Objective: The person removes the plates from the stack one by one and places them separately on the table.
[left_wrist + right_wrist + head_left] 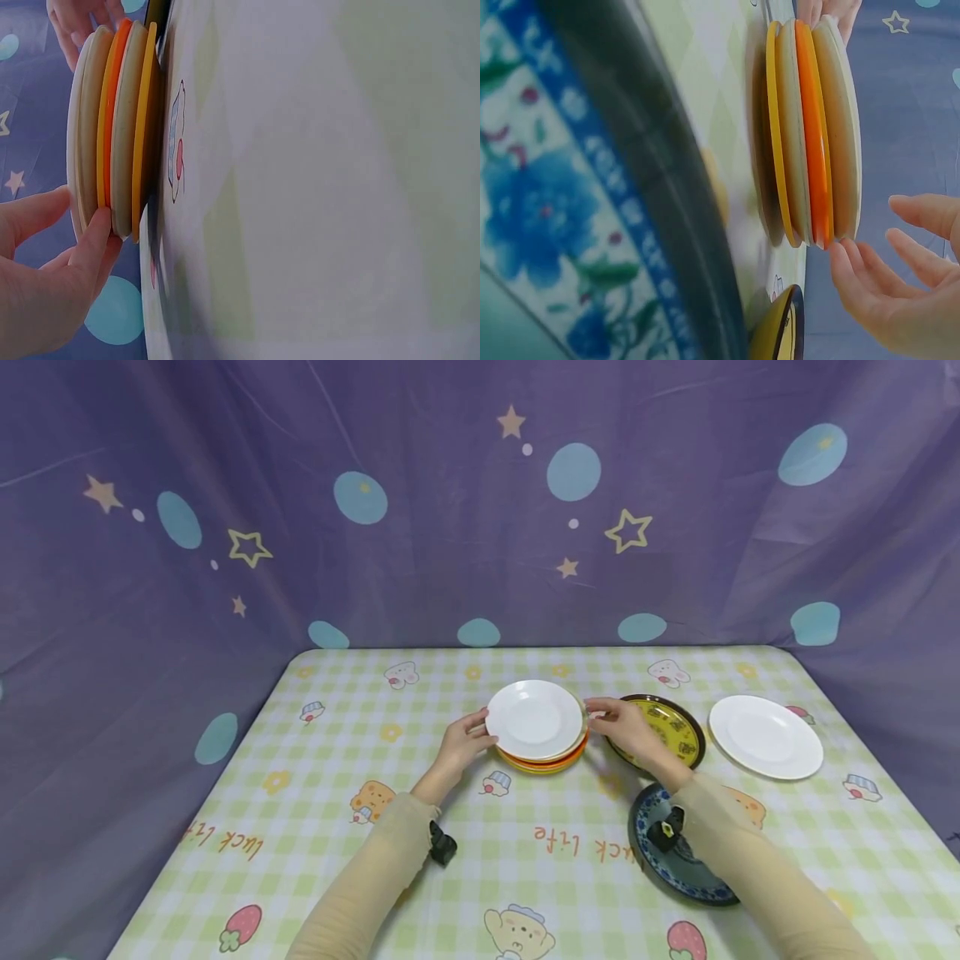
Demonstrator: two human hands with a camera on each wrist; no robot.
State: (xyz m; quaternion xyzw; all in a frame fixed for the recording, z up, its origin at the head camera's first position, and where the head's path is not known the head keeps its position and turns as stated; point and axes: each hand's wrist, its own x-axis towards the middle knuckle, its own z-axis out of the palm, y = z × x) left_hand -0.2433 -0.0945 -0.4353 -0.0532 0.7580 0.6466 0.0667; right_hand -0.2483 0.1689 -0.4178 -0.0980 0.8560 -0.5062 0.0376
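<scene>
Purple star-and-dot curtain behind, checked cartoon cloth over the tabletop (525,852). Plate stack (538,727) sits near the middle of the tabletop, a bit toward the far edge, lying flat between both hands. Left hand (465,742) is on the stack's left rim, right hand (622,725) at its right rim; both look about equally near, arms coming in from the near edge. Stack is round so no real long axis, rims face out sideways to each hand. Left wrist view: left fingers (94,244) straight-ish, tips pressing the rim edges of the lower plates, thumb up by the top plate, not wrapped round. Right wrist view: right fingers (862,281) loosely spread, one tip touching or just off the orange rim, the rest apart from the stack; can't tell firm contact. Stack looks like four plates: white on top, orange under it, a pale one, yellow-orange at the bottom, glossy, rims nested close. Just right of the stack a yellow patterned plate with dark rim (667,727), then a white plate (765,737) toward the right edge, and a blue floral plate (675,860) nearer the near edge under the right forearm.
</scene>
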